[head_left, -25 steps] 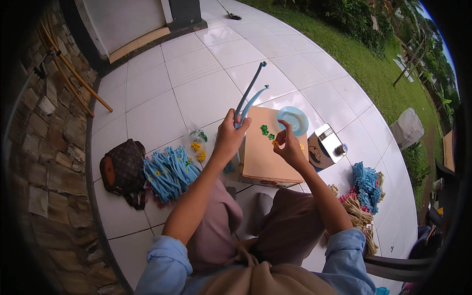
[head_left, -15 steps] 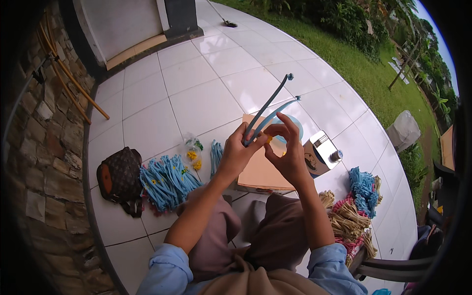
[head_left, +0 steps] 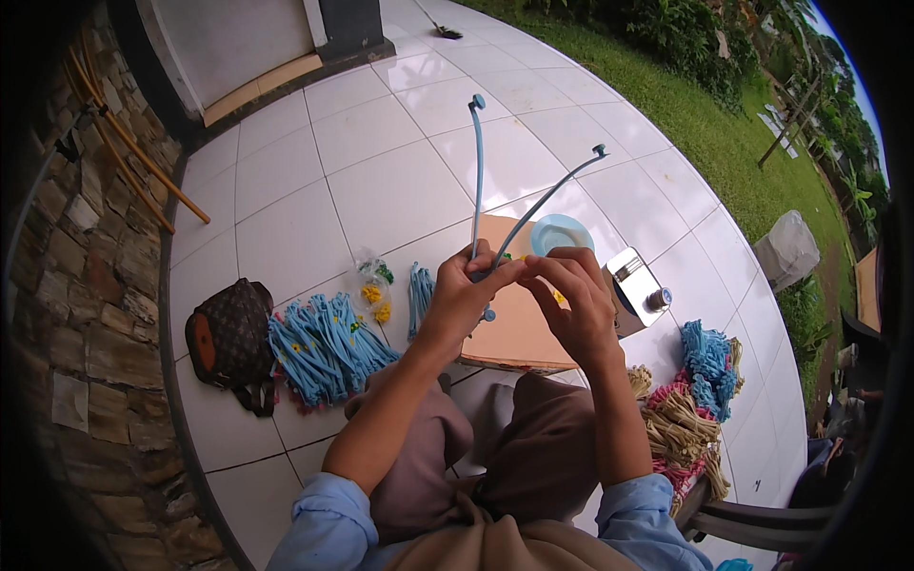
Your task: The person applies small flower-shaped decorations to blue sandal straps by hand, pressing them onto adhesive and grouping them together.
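My left hand (head_left: 455, 297) grips thin blue strips (head_left: 478, 181) between thumb and fingers. Two long ends fan out above it, each tipped with a small dark knob. A further blue knobbed end pokes out below the fingers. Close against the left thumb, my right hand (head_left: 583, 300) has its thumb and fingers pinched together. A bit of yellow shows at the fingertips, but what this hand holds is mostly hidden. Under both hands lies a brown cardboard surface (head_left: 524, 344), with a light blue plate (head_left: 562, 234) at its far side.
To the left are a brown backpack (head_left: 228, 328), a heap of blue strips (head_left: 324, 347), a clear bag with yellow and green pieces (head_left: 374, 285) and a small blue bundle (head_left: 421, 300). A tin (head_left: 633, 276) stands right; beyond it lie beige bundles (head_left: 681, 423) and blue bundles (head_left: 706, 366).
The two strip ends have spread apart, one swinging left and upright, the other right. My right hand has shifted slightly right and lower, its fingers closing from a looser curl.
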{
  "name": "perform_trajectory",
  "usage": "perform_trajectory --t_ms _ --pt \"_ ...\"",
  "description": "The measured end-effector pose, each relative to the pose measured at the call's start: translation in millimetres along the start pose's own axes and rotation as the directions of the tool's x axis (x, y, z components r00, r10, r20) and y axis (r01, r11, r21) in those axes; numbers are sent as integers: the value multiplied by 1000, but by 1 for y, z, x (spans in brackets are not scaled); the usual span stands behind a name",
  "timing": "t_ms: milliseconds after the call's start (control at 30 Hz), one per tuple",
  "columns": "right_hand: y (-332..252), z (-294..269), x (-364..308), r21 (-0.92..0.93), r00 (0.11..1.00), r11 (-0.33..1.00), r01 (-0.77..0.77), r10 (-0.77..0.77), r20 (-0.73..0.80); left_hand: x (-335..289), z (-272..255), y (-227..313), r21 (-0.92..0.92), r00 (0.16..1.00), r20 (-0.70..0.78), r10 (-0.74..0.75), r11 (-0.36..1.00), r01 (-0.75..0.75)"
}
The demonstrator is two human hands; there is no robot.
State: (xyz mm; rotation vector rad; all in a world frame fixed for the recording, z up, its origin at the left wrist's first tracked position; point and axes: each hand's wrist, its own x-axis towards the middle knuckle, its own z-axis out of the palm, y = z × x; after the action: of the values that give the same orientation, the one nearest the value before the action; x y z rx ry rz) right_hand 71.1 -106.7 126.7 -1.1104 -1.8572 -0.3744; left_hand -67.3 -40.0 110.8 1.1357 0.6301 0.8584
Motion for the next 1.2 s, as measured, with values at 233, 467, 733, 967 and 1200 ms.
perform_trajectory --t_ms 233,467,733,967,1200 --pt "-10 -5 11 772 680 482 -414 728 -90 0 8 -10 131 973 2 233 964 -231" --pt "-10 -2 14 890 560 176 -421 822 103 -2 12 -10 76 953 10 304 950 -303" --pt "-16 1 14 898 466 40 -438 865 189 -3 15 -5 57 927 -103 361 932 -357" --pt "-20 8 15 921 404 -23 -390 894 193 -7 21 -2 36 906 -85 415 910 -413" --pt "-19 10 14 934 400 -22 -357 900 174 -8 23 -2 7 890 -71 451 892 -451"
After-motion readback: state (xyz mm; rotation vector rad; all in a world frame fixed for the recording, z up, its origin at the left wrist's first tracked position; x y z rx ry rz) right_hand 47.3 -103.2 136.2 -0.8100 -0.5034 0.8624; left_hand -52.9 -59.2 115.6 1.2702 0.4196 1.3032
